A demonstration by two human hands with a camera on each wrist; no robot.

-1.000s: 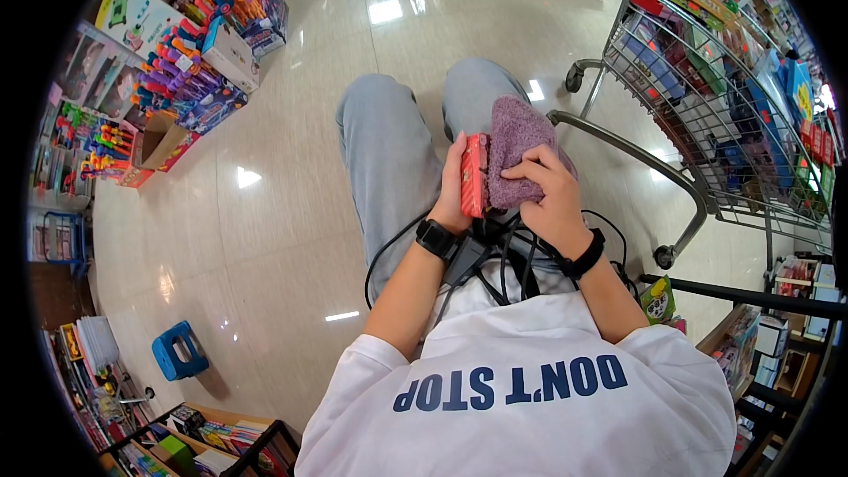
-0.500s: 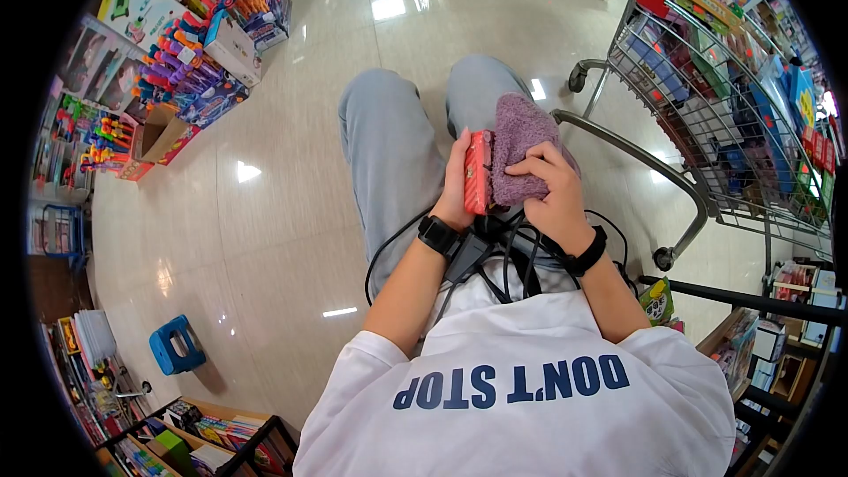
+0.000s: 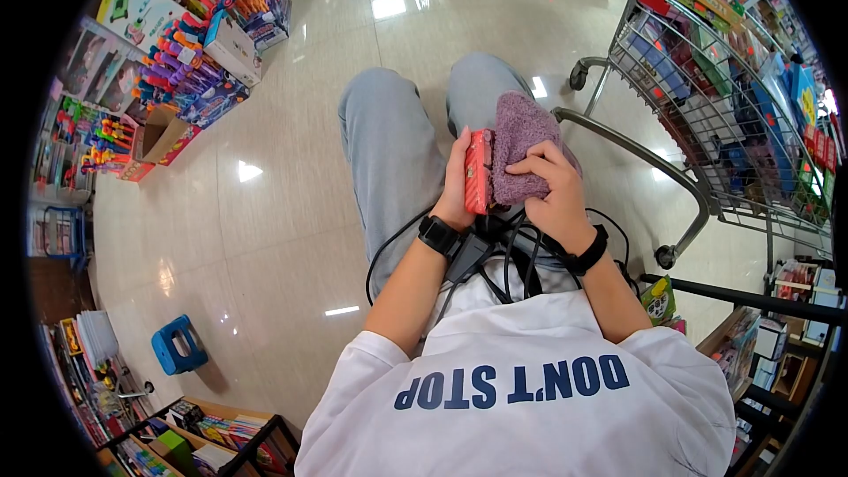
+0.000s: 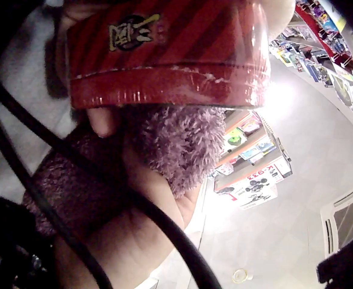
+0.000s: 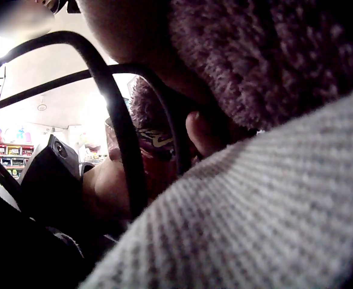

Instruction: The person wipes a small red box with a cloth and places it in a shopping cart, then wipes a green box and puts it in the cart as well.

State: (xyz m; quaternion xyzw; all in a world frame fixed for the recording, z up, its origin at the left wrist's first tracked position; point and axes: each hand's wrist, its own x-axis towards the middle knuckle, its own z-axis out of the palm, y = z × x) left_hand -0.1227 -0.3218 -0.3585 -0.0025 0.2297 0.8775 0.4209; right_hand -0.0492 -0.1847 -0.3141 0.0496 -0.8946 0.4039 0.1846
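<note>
In the head view my left hand (image 3: 454,193) grips a small red box (image 3: 477,178) in front of my lap. Dark diagonal stripes, a gold emblem and a shiny wrapper show on the box (image 4: 170,54) in the left wrist view. My right hand (image 3: 555,194) holds a fuzzy purple cloth (image 3: 526,128), bunched under its fingers. The cloth lies against the right-hand face of the box, covering it from above. Up close, the cloth (image 4: 185,144) shows long pile below the box's edge.
Black cables (image 3: 517,256) loop between my wrists, over my lap. A loaded shopping cart (image 3: 671,97) stands to the right. A blue stool (image 3: 178,346) is on the floor at left, and boxes of colourful toys (image 3: 181,75) stand at the upper left.
The view has shifted slightly since a second ago. Both hands keep the box and cloth in nearly the same place, with the right fingers shifting only a little.
</note>
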